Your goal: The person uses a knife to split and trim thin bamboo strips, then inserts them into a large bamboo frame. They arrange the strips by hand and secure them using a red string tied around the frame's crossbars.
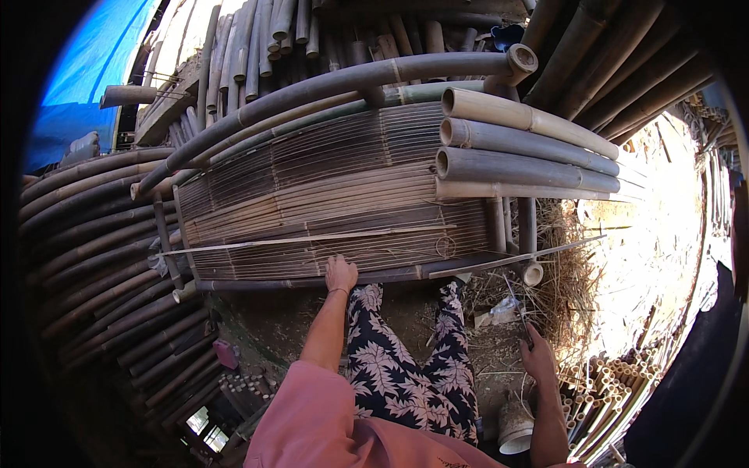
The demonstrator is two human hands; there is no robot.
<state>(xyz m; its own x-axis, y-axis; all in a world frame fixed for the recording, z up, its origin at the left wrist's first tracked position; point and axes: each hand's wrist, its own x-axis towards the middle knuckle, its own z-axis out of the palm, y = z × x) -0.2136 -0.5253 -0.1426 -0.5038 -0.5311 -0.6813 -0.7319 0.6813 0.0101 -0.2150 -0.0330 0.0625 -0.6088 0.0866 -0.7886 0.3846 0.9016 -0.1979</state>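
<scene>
A bamboo bench (312, 204) with a slatted seat and back stretches across in front of me. My left hand (341, 274) lies over its front rail (257, 285), fingers curled against the slat edge. Lower right, my right hand (538, 355) is closed round the dark handle of a knife (513, 296); the narrow blade points up toward the bench. A long thin bamboo strip (312, 238) lies across the seat slats. Another pale strip (507, 262) sits at the front right corner, sticking out past the bench.
Several thick bamboo poles (530, 148) rest over the bench's right end. More poles (94, 234) are stacked at left and behind. Straw-like shavings (573, 273) litter the ground at right. A bundle of thin bamboo tubes (616, 398) and a pale bucket-like container (515, 427) stand lower right.
</scene>
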